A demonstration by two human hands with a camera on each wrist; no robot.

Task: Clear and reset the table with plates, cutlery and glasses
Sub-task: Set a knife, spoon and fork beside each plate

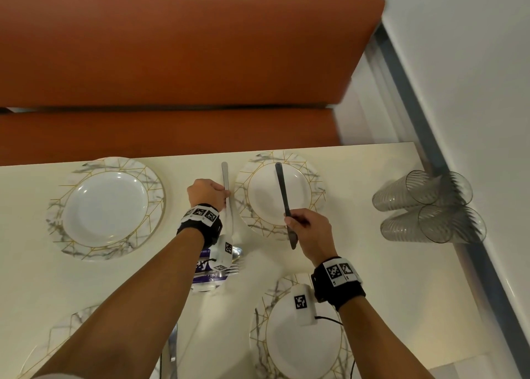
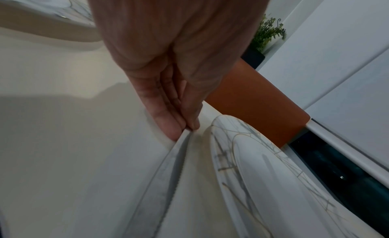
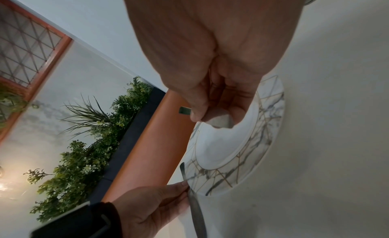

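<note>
A silver knife (image 1: pixel 225 178) (image 2: pixel 168 180) lies on the cream table (image 1: pixel 372 278) just left of the far right marble-rimmed plate (image 1: pixel 314 175) (image 2: pixel 252 166) (image 3: pixel 238 151). My left hand (image 1: pixel 225 193) (image 2: pixel 189 127) pinches it at mid-length, with its serrated blade running back toward me. My right hand (image 1: pixel 289 221) (image 3: pixel 196 116) grips a second, darker knife (image 1: pixel 282 189) over that same plate, handle pointing away and blade tip toward me. In the right wrist view only the end of that darker knife (image 3: pixel 185 110) shows past my thumb.
Another plate (image 1: pixel 106 209) sits at the far left, and two more (image 1: pixel 304 347) (image 1: pixel 61 332) lie near me. A spoon and fork (image 1: pixel 236 259) rest on a purple packet. Several clear glasses (image 1: pixel 424 206) lie on their sides by the right wall. An orange bench (image 1: pixel 172 63) runs behind the table.
</note>
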